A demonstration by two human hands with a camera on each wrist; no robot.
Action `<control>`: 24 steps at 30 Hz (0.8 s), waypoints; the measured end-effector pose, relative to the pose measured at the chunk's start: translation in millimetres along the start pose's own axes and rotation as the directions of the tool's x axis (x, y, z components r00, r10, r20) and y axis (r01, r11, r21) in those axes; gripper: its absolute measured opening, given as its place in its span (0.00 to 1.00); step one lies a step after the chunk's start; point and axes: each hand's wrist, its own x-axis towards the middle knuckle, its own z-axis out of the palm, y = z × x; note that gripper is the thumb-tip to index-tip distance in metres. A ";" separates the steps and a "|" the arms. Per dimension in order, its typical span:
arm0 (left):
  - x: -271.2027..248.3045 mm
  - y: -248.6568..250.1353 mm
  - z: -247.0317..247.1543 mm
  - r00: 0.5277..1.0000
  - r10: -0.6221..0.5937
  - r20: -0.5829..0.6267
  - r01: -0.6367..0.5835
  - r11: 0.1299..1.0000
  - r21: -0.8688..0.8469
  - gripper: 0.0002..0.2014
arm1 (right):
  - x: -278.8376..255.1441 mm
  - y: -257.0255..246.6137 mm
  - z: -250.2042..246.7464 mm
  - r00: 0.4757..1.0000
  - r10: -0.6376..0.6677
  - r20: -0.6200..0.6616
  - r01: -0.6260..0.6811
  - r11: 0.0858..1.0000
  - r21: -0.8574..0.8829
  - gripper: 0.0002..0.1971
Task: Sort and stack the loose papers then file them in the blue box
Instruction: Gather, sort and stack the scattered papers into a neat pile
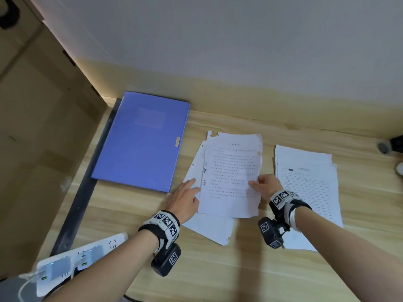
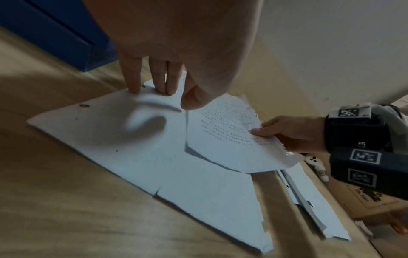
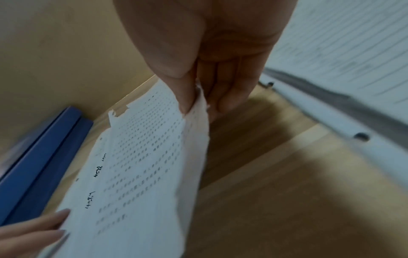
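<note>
A shut blue file box [image 1: 141,140] lies flat at the desk's back left. Right of it sits a loose pile of white papers [image 1: 209,227]. My right hand [image 1: 265,185] pinches the right edge of a printed sheet [image 1: 231,175] between thumb and fingers and holds it slightly raised over the pile; the same printed sheet [image 3: 141,174] fills the right wrist view. My left hand [image 1: 187,196] presses with straight fingers on the lower papers [image 2: 123,132], thumb at the printed sheet's left edge. A second stack of lined forms [image 1: 309,188] lies to the right.
A white power strip [image 1: 72,258] with plugged chargers lies at the desk's front left. Cardboard boxes [image 1: 32,105] stand along the left side. A wall runs behind the wooden desk [image 1: 218,269]. A small dark object [image 1: 390,144] sits at the far right edge.
</note>
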 end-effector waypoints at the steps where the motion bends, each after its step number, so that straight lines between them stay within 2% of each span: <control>1: -1.7 0.8 0.5 1.000 0.002 0.009 -0.002 1.000 -0.006 0.22 | -2.7 6.1 -5.7 1.000 0.011 -0.021 -0.011 1.000 -0.016 0.14; 6: -5.2 13.7 4.2 0.998 -0.044 0.033 0.046 0.997 -0.063 0.23 | -16.2 34.3 -31.1 0.986 0.015 -0.169 0.013 0.986 0.165 0.11; 8: -7.0 22.1 7.6 0.997 -0.057 0.044 0.059 0.997 -0.051 0.23 | -22.9 41.1 -34.8 0.984 -0.015 -0.179 0.050 0.980 0.192 0.10; 11: -10.7 34.2 15.7 0.996 -0.071 0.056 0.074 0.996 -0.055 0.24 | -31.6 48.6 -30.9 0.991 -0.043 -0.128 0.071 0.972 0.225 0.09; 13: -11.8 40.2 21.3 0.995 -0.075 0.061 0.080 0.992 -0.097 0.23 | -34.2 54.5 -21.1 0.993 -0.075 -0.093 0.094 0.969 0.228 0.13; 17: -10.8 43.7 24.8 0.994 -0.113 -0.002 0.110 0.972 -0.206 0.19 | -40.1 58.3 3.3 0.993 -0.116 0.002 0.112 0.967 0.228 0.16; 21: -4.7 37.4 18.2 0.960 -0.251 -0.122 0.217 0.947 -0.235 0.19 | -34.3 59.3 23.0 0.995 -0.100 0.024 0.094 0.977 0.189 0.18; 24: 1.6 32.1 13.7 0.918 -0.370 -0.147 0.328 0.912 -0.248 0.16 | -32.2 55.7 29.8 0.993 -0.111 0.041 0.103 0.982 0.157 0.21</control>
